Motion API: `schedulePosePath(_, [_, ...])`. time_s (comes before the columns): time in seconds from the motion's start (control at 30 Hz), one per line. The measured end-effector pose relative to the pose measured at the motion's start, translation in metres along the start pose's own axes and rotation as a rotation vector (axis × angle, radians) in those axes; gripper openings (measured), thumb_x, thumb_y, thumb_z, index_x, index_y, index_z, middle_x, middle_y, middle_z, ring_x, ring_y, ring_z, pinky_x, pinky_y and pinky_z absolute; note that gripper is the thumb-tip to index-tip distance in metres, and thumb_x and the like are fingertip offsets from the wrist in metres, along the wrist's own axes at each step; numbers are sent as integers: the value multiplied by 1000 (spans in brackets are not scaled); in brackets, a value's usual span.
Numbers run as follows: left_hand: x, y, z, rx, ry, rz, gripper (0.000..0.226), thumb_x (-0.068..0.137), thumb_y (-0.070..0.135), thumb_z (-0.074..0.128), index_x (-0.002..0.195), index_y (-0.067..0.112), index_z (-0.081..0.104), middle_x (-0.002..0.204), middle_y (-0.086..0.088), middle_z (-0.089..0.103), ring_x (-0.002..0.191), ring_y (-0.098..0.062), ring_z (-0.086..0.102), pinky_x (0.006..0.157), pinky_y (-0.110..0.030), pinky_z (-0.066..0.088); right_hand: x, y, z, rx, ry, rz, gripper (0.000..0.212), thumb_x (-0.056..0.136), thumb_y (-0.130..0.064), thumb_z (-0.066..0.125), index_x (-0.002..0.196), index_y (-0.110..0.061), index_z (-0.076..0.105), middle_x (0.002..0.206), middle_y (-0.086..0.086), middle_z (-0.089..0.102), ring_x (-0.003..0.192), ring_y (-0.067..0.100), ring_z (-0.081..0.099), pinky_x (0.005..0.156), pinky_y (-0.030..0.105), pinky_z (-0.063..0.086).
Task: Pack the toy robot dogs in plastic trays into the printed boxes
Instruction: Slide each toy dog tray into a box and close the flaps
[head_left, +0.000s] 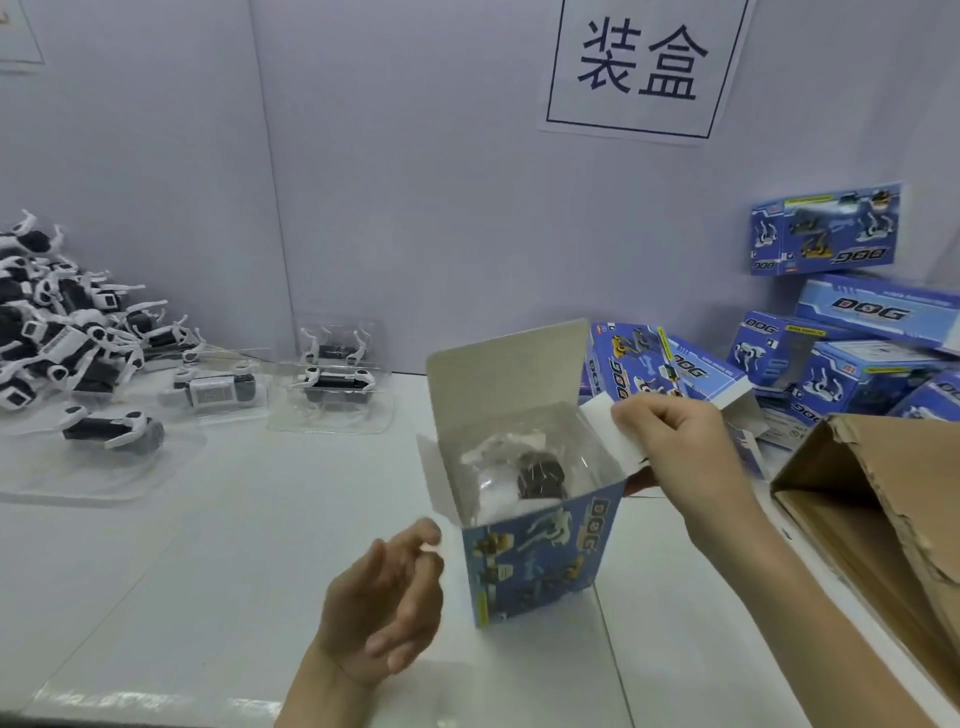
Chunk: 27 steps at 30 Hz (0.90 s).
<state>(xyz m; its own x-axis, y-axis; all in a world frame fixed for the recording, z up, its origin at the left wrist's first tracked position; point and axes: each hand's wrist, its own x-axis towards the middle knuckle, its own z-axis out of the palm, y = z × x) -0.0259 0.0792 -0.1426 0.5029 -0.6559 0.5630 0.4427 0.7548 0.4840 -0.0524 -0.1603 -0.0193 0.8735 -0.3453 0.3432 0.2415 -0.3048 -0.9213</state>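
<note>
right hand (680, 452): thumb and curled fingers pinch the white side flap (605, 434) on the right edge of the open box.
left hand (384, 597): lower centre, fingers loose and slightly spread, holding nothing. It is blurred and just left of the open box; can't tell if the fingertips touch it.
open box (540, 566): blue printed, standing upright at frame centre on the table, top open.
lid flap (509, 374): stands up at the back of the opening, plain grey inside facing the camera.
inside open box: one toy dog (537, 475), dark body, seated in a clear tray (488, 457), below the rim.
filled trays (332, 379): left of centre on the table near the wall, several clear trays, a dog in each.
loose dogs (52, 332): black and white heap at the left edge.
printed boxes (831, 364): pile at right, some tilted, one higher up against the wall.
carton (893, 519): brown, lower right, open end toward centre; can't tell the contents.
sign (644, 67): white sheet on the wall, top right, reads 装盒.
table (208, 571): white.
</note>
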Motion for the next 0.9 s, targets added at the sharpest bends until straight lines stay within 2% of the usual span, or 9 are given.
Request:
schedulePosePath(0.1, [-3,4,-7,-194,153,145,48,103,33,52,138,0,51,110,-18,63,76,-19,50,79,-29,51,0,6,-2,-34,-34,118,16,98,-14,57,86,-8,66,77,5,62,48,8,58,47,32,55])
schedulePosePath(0.17, [-1,3,-12,-227,397,276,47,101,43,54,131,9,64,110,-11,66,92,-20,63,87,-30,53,-1,8,-6,-102,42,52,5,97,-15,60,100,-16,63,95,-2,65,65,-1,62,66,32,57])
schedulePosePath(0.27, [7,1,-15,347,807,359,55,87,61,59,132,29,62,132,5,66,123,-16,62,97,-40,49,-8,-6,-9,-199,210,-264,20,95,-11,61,109,-26,63,109,-13,65,98,-3,60,85,21,51])
schedulePosePath(0.4, [16,-15,-15,923,732,85,105,53,75,82,144,37,46,143,9,58,134,-16,53,109,-45,42,-14,-58,-9,-211,28,-589,26,93,-13,55,110,-30,66,112,-12,68,102,3,64,84,12,46])
schedulePosePath(0.53, [13,-17,-16,945,632,-3,90,58,66,86,138,42,51,135,-1,65,124,-25,61,100,-44,48,-3,-96,-7,-216,-197,-669,27,93,-15,52,103,-29,72,105,-10,70,94,5,66,76,16,50])
schedulePosePath(0.63, [13,-16,-17,980,638,-2,81,61,64,83,133,43,53,131,0,66,122,-26,63,97,-45,51,1,-80,11,-692,-483,-487,29,98,-16,48,106,-27,74,109,-4,68,92,2,61,84,24,49])
schedulePosePath(0.7, [12,-17,-15,985,645,25,86,57,70,83,133,44,54,133,1,65,124,-25,61,101,-49,51,-3,-54,24,-1018,-690,-349,34,101,-20,40,112,-28,72,118,-7,66,106,12,58,94,37,48])
schedulePosePath(0.83, [16,-28,2,1242,795,255,90,63,81,68,140,41,46,142,19,55,133,-9,52,109,-38,43,-7,-41,20,-973,-681,-281,34,99,-22,37,98,-26,72,96,-15,65,93,11,59,82,36,49])
schedulePosePath(0.9, [22,-28,14,1388,766,448,72,81,63,61,144,32,44,148,17,49,138,-12,47,109,-31,41,-5,-40,15,-937,-694,-276,34,98,-21,38,96,-26,71,97,-12,68,92,10,60,81,33,48])
